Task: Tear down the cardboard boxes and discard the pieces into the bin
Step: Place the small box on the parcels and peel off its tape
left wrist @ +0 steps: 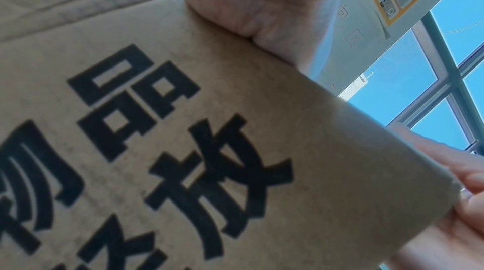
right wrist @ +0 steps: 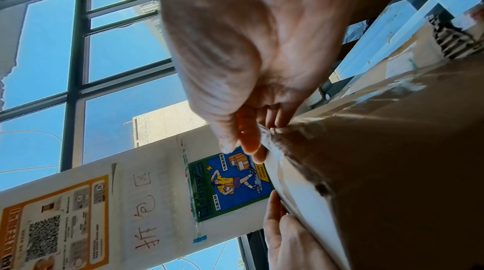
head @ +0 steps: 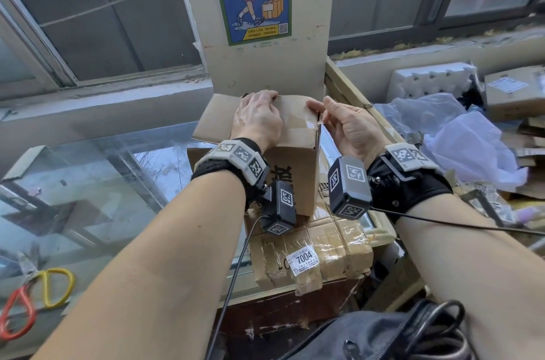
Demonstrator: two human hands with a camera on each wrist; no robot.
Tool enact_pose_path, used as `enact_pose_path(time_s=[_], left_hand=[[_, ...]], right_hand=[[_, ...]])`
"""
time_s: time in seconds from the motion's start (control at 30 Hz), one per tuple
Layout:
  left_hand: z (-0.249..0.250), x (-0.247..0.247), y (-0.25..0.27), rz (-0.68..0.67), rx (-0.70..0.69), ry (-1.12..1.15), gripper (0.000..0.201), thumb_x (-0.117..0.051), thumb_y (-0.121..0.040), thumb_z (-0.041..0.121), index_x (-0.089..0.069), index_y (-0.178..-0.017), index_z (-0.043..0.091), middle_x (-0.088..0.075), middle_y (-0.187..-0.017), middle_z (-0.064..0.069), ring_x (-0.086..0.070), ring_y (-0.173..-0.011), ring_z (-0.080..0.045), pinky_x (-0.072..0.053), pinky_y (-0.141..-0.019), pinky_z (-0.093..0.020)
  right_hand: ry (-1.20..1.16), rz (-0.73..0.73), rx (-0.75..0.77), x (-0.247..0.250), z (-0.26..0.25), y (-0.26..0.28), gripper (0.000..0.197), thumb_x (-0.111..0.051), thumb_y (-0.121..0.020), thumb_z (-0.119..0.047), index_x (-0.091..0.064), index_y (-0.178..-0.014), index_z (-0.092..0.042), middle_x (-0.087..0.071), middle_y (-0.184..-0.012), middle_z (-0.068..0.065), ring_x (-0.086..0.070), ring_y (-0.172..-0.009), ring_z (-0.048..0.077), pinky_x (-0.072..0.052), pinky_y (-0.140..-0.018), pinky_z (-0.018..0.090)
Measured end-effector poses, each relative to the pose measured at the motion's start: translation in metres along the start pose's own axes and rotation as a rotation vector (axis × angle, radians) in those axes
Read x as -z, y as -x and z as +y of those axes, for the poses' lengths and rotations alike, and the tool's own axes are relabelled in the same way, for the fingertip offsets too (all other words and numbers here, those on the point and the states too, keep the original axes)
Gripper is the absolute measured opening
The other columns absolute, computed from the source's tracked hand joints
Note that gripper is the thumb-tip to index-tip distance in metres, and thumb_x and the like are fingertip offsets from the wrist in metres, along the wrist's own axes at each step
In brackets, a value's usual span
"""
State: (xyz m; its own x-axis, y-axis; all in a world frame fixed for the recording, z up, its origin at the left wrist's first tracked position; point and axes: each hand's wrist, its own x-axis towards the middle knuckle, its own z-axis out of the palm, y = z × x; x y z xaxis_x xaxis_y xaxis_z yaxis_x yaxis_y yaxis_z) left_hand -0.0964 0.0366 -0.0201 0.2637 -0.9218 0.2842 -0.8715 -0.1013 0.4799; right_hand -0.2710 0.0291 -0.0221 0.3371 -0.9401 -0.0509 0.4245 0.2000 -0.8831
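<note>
left hand (head: 258, 117) flat, fingers spread, pressing top of cardboard box (head: 295, 171); right hand (head: 343, 126) pinching clear tape (head: 311, 124) at top right edge. box upright on taped parcel (head: 312, 256), on glass table (head: 88, 182). brown, bold black print. likely light, stiff; tape slick. grip loose tape end, brace top.

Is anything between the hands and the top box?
Nothing visible. The left hand rests flat on the top cardboard box; the right hand pinches clear tape at its right edge.
</note>
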Motion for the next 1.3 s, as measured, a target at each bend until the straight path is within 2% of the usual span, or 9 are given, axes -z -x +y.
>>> enact_pose_path(time_s=[0.13,0.27,0.37,0.47,0.67,0.83,0.93,1.13,1.3], left_hand=[[-0.001,0.0,0.0,-0.001,-0.001,0.007,0.041,-0.031,-0.098,0.021,-0.046,-0.136,0.024,-0.045,-0.142,0.001,-0.028,-0.137,-0.019,-0.018,-0.115,-0.03],[-0.002,0.002,0.001,-0.009,-0.001,0.005,0.041,-0.03,-0.099,0.022,-0.046,-0.137,0.025,-0.045,-0.142,0.001,-0.028,-0.137,-0.018,-0.018,-0.114,-0.029],[-0.001,0.003,0.001,-0.004,-0.009,-0.001,0.041,-0.03,-0.099,0.022,-0.045,-0.137,0.024,-0.045,-0.142,0.0,-0.029,-0.137,-0.018,-0.017,-0.115,-0.029],[0.0,0.004,0.001,-0.003,-0.004,-0.002,0.041,-0.03,-0.1,0.022,-0.045,-0.137,0.023,-0.045,-0.143,0.0,-0.028,-0.137,-0.018,-0.016,-0.114,-0.028],[0.0,0.0,0.001,-0.001,-0.012,0.005,0.041,-0.03,-0.099,0.021,-0.046,-0.137,0.023,-0.045,-0.142,0.001,-0.029,-0.136,-0.018,-0.017,-0.115,-0.029],[0.0,0.001,0.001,-0.009,-0.006,0.002,0.041,-0.03,-0.099,0.023,-0.046,-0.137,0.023,-0.045,-0.142,0.001,-0.029,-0.137,-0.019,-0.018,-0.115,-0.03],[0.0,0.002,0.001,-0.004,-0.009,0.001,0.041,-0.03,-0.099,0.023,-0.046,-0.137,0.024,-0.046,-0.142,0.0,-0.029,-0.136,-0.019,-0.018,-0.115,-0.031],[-0.002,0.002,0.003,0.001,-0.003,0.006,0.041,-0.029,-0.099,0.023,-0.045,-0.137,0.023,-0.045,-0.142,0.001,-0.029,-0.137,-0.019,-0.018,-0.116,-0.033],[0.0,0.002,0.002,-0.005,-0.001,-0.004,0.042,-0.029,-0.099,0.022,-0.045,-0.138,0.024,-0.044,-0.144,0.001,-0.027,-0.138,-0.018,-0.018,-0.115,-0.031]], right_hand=[[-0.08,0.002,-0.001,-0.007,0.001,0.004,0.027,-0.071,-0.072,-0.016,-0.058,-0.084,0.004,-0.064,-0.109,0.019,-0.061,-0.099,0.028,-0.041,-0.105,0.053],[-0.137,0.115,0.058,-0.01,0.005,0.004,0.018,-0.068,-0.079,-0.002,-0.054,-0.068,-0.005,-0.06,-0.121,0.01,-0.062,-0.108,0.026,-0.052,-0.095,0.043],[-0.202,0.213,0.071,-0.007,0.006,0.003,0.015,-0.067,-0.084,0.001,-0.06,-0.071,-0.004,-0.067,-0.098,0.01,-0.068,-0.08,0.018,-0.059,-0.075,0.027],[-0.196,0.282,0.055,-0.006,0.007,0.004,0.006,-0.068,-0.084,-0.005,-0.066,-0.083,0.0,-0.072,-0.075,0.008,-0.069,-0.068,0.018,-0.058,-0.081,0.032],[-0.19,0.333,-0.035,0.001,0.007,0.009,0.028,-0.077,-0.075,-0.026,-0.064,-0.08,-0.001,-0.071,-0.096,0.014,-0.066,-0.075,0.021,-0.056,-0.087,0.037],[-0.109,0.435,0.027,-0.007,0.006,0.01,0.02,-0.069,-0.085,-0.008,-0.071,-0.065,-0.006,-0.071,-0.07,0.009,-0.066,-0.066,0.021,-0.058,-0.074,0.035],[0.115,0.545,0.041,-0.008,0.008,0.008,0.023,-0.064,-0.09,-0.021,-0.066,-0.076,-0.003,-0.068,-0.069,0.009,-0.065,-0.061,0.02,-0.061,-0.068,0.037],[0.735,0.726,0.107,0.005,-0.001,0.002,0.038,-0.057,-0.084,-0.047,-0.055,-0.065,-0.015,-0.067,-0.082,0.013,-0.067,-0.078,0.033,-0.055,-0.078,0.05],[1.102,0.368,0.514,-0.012,-0.019,0.007,0.018,-0.054,-0.09,-0.016,-0.064,-0.104,-0.012,-0.056,-0.109,0.005,-0.052,-0.105,0.021,-0.046,-0.096,0.038]])
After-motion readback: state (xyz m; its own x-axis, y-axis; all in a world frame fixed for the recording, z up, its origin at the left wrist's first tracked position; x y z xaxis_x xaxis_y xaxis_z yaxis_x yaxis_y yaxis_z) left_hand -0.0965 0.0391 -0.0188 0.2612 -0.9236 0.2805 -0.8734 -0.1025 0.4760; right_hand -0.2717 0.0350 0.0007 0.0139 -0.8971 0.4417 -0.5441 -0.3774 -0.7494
